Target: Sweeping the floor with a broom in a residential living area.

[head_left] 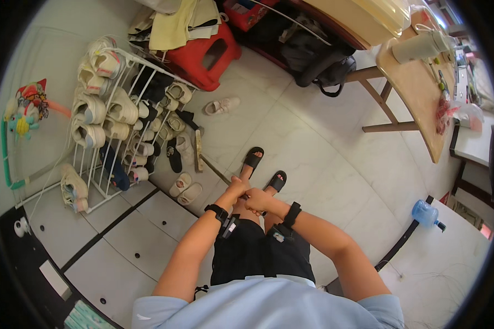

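My left hand (237, 187) and my right hand (253, 199) are close together in front of my knees, both wrapped round a long thin handle (216, 171). It slants away to the left and ends in a narrow, yellowish, bar-shaped head (198, 151) on the floor; whether this is a broom or a mop I cannot tell. Right beside the head lie a pale shoe (184, 148) and a black slipper (174, 155). A pair of beige clogs (190, 193) sits nearer to me. Black straps with small devices circle both wrists.
A white shoe rack (101, 192) full of shoes stands at left. Beyond the head are a single white shoe (222, 106) and a red stool (206, 63) under cloths. A wooden table (411, 82) is at far right, with a blue water bottle (426, 213) nearer. Grey cabinets (121, 263) line the lower left.
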The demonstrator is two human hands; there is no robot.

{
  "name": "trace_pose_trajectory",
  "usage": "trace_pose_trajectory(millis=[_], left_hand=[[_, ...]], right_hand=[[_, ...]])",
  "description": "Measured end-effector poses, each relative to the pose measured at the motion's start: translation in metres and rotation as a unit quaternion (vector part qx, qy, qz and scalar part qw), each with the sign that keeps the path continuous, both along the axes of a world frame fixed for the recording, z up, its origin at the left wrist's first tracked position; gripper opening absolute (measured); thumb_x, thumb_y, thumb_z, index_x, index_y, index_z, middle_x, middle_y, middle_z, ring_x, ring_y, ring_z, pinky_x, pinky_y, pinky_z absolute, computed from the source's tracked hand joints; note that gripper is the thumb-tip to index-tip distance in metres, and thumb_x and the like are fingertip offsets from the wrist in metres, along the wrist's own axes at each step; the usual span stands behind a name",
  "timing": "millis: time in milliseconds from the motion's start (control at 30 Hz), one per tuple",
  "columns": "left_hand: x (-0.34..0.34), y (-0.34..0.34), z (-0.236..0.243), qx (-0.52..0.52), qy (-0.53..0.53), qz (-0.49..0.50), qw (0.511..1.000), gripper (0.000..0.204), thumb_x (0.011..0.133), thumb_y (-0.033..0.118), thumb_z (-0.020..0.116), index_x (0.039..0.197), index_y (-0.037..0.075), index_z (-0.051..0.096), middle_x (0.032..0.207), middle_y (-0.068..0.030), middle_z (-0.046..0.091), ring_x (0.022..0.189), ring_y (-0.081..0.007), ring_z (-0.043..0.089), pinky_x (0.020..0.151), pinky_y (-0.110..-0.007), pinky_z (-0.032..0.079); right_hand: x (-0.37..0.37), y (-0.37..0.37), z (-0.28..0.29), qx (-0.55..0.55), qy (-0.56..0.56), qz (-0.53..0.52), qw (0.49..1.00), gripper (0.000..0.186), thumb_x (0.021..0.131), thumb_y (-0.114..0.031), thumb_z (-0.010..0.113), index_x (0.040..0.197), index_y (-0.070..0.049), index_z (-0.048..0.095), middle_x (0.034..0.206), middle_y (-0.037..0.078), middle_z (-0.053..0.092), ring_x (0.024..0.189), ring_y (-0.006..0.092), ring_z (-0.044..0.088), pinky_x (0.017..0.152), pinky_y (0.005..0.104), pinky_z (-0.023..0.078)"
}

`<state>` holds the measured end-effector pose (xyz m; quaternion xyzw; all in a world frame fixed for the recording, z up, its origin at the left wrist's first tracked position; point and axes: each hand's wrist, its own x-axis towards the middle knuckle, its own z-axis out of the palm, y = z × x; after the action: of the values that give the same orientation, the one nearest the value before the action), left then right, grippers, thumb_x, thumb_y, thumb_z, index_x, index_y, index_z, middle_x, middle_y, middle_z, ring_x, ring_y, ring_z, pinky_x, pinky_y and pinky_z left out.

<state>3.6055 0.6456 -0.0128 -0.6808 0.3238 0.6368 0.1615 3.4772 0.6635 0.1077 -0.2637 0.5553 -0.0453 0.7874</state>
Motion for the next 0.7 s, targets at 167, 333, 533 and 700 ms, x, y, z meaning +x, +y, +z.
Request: trace_pose_trajectory(millis=[167, 333, 533, 700], left_hand=[[-0.048, 0.003, 0.028, 0.165, 0.134, -0.012, 0.977, 0.021, 0.073, 0.004, 0.045, 0.094, 0.001, 0.045, 0.068, -0.0093, 0.050, 0.045, -0.0145, 0.045, 0.034, -0.026, 0.029], [-0.125, 0.005, 0.049, 0.037, 0.222, -0.002, 0.974, 0.023, 0.074, 0.004, 0.042, 0.096, 0.004, 0.050, 0.064, -0.0087, 0.052, 0.045, -0.0154, 0.046, 0.036, -0.028, 0.031], [-0.131, -0.032, -0.037, -0.063, 0.255, 0.032, 0.964, 0.026, 0.072, 0.004, 0.041, 0.095, 0.005, 0.053, 0.066, -0.0096, 0.051, 0.048, -0.0168, 0.046, 0.039, -0.031, 0.034], [-0.063, -0.062, -0.085, -0.106, 0.219, 0.079, 0.967, 0.023, 0.075, 0.007, 0.042, 0.094, 0.004, 0.054, 0.074, -0.0099, 0.054, 0.057, -0.0186, 0.050, 0.045, -0.032, 0.038]], right_hand=[[-0.042, 0.020, 0.030, -0.025, 0.030, -0.004, 0.999, 0.028, 0.067, -0.001, 0.049, 0.095, 0.003, 0.054, 0.054, 0.008, 0.051, 0.040, 0.0156, 0.050, 0.036, 0.0272, 0.041], [-0.087, 0.037, 0.022, -0.011, 0.123, -0.056, 0.991, 0.019, 0.068, -0.003, 0.050, 0.085, 0.005, 0.052, 0.054, 0.008, 0.050, 0.041, 0.0160, 0.051, 0.036, 0.0286, 0.041], [-0.061, 0.005, -0.056, -0.263, 0.350, -0.005, 0.899, 0.021, 0.066, -0.007, 0.055, 0.081, 0.006, 0.058, 0.064, 0.021, 0.059, 0.051, 0.0251, 0.061, 0.047, 0.0343, 0.048], [-0.017, -0.044, -0.063, -0.212, 0.233, 0.052, 0.948, 0.020, 0.065, -0.012, 0.055, 0.075, 0.003, 0.063, 0.068, 0.023, 0.060, 0.065, 0.0332, 0.061, 0.061, 0.0371, 0.049]])
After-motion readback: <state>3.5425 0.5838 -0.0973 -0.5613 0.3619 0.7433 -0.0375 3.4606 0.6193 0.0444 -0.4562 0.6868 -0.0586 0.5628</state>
